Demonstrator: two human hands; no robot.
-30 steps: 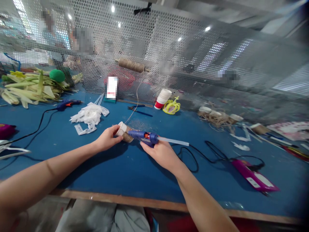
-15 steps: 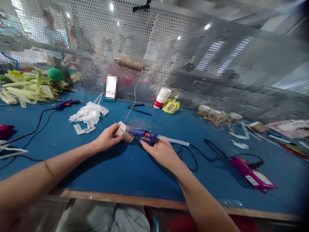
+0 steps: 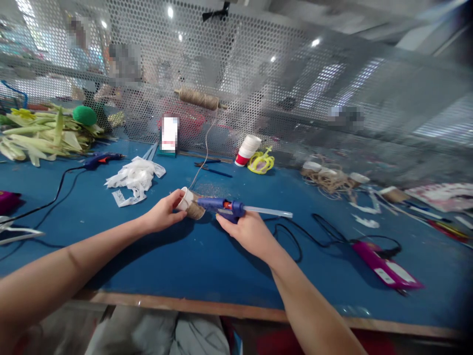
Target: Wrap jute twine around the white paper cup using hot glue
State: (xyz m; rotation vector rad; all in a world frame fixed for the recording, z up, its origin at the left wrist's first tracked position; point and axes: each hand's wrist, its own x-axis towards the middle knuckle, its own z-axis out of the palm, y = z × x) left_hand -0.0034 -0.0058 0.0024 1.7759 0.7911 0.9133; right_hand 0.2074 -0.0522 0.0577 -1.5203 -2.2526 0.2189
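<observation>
My left hand [image 3: 165,212] is closed around the rim end of a small white paper cup [image 3: 186,198], which lies tilted on its side. Brown twine [image 3: 196,211] wraps the cup's lower part. A single strand runs from the cup up to a twine spool [image 3: 198,98] at the mesh panel. My right hand [image 3: 248,230] grips a blue hot glue gun [image 3: 223,206], its nozzle at the twine-wrapped side of the cup; whether it touches cannot be told. A clear glue stick [image 3: 268,212] sticks out of the gun's back.
White plastic scraps [image 3: 135,177], a second glue gun [image 3: 101,159] and corn husks [image 3: 48,130] lie to the left. Stacked cups [image 3: 248,150] and a yellow crown-shaped piece [image 3: 261,161] stand behind. A purple power strip [image 3: 386,265] with a black cord lies right. A perforated metal panel [image 3: 281,93] borders the blue table.
Very little differs. The glue gun has shifted slightly to the right, and its rear end with the glue stick sits a touch differently. The left hand keeps its hold on the cup.
</observation>
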